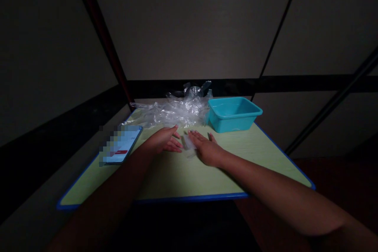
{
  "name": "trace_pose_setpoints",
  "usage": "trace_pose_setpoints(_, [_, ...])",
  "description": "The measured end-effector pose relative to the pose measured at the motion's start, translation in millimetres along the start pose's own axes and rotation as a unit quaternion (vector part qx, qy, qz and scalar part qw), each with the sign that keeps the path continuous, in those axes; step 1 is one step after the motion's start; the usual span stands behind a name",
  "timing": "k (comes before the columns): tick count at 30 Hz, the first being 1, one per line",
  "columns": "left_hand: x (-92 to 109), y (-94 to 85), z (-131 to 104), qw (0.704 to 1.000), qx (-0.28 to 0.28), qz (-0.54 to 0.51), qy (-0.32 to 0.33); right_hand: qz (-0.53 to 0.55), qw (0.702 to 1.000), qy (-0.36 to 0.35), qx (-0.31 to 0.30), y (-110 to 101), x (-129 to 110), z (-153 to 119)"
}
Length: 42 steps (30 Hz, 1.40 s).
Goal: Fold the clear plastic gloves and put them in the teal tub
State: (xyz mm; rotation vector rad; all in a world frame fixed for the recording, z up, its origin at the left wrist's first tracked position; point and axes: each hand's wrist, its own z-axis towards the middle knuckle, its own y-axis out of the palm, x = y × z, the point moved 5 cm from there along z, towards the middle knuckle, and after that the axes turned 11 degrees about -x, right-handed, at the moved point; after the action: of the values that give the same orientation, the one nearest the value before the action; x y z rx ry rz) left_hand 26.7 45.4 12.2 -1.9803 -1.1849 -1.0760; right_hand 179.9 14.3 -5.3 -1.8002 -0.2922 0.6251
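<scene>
A small piece of clear plastic (189,143) lies on the table between my hands. My right hand (206,149) rests at its right edge, palm down, fingers extended and the thumb apart. Just left of the plastic is my left hand (167,140), its fingers spread and nothing in its grasp. Behind both hands a loose heap of crumpled clear plastic bags (177,111) covers the back of the table. The heap reaches the side of a turquoise basin (235,120) at the back right.
A phone or tablet (125,145) with a lit screen, partly pixelated, lies at the left side of the pale green table (189,183), which has a blue edge. Dark-striped wall panels (189,23) stand directly behind the table.
</scene>
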Motion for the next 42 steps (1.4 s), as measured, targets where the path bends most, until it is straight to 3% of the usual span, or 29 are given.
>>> trace_pose_setpoints(18, [-0.6,-4.5,7.1,0.999,0.015,0.016,0.043,-0.010,0.998,-0.040,-0.041,-3.8,-2.4,-1.4])
trace_pose_setpoints(25, [-2.1,-2.7,10.7,0.994,-0.023,0.074,0.077,-0.024,0.998,-0.038,-0.054,-3.6,-5.3,-0.4])
trace_pose_setpoints(31, [-2.0,-1.5,7.0,0.977,-0.096,0.158,0.103,-0.043,0.997,-0.037,-0.058,-2.8,-6.8,1.4])
trace_pose_setpoints(42, [-2.6,-0.8,8.1,0.973,-0.105,0.177,0.104,-0.053,0.996,-0.052,-0.056,-3.6,-8.1,0.3])
